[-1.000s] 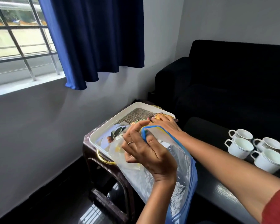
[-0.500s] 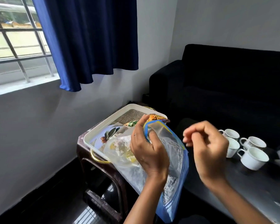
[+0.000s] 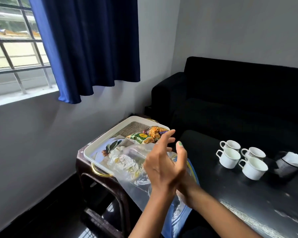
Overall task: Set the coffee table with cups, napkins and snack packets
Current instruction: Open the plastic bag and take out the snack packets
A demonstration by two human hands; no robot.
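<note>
Fingers (image 3: 167, 136) of the left hand (image 3: 159, 162) spread loose and straight at centre frame, gripping nothing, while the right hand (image 3: 181, 166) crosses close behind it with a green-painted thumbnail pointing up; whether the right hand's hidden fingers touch or grasp the bag cannot be told. Just behind and below both hands, a clear zip bag (image 3: 132, 167) with a blue edge and crumpled foil inside lies half on the white tray (image 3: 100, 143) and hangs off its near corner toward the bottom of the frame. Two snack packets (image 3: 148, 135), printed green, yellow and orange, lie in the tray's far end, just above the left fingertips. The tray, with a gold handle, sits on a dark brown stool (image 3: 100, 184) left of centre. At right of frame, four white cups (image 3: 241, 158) stand clustered upright on the glossy black coffee table (image 3: 248, 200), with a dark holder of white napkins (image 3: 296, 159) just beside them at the right edge. A black sofa (image 3: 239, 97) fills the upper right; a blue curtain (image 3: 86, 48) hangs over the barred window at upper left.
</note>
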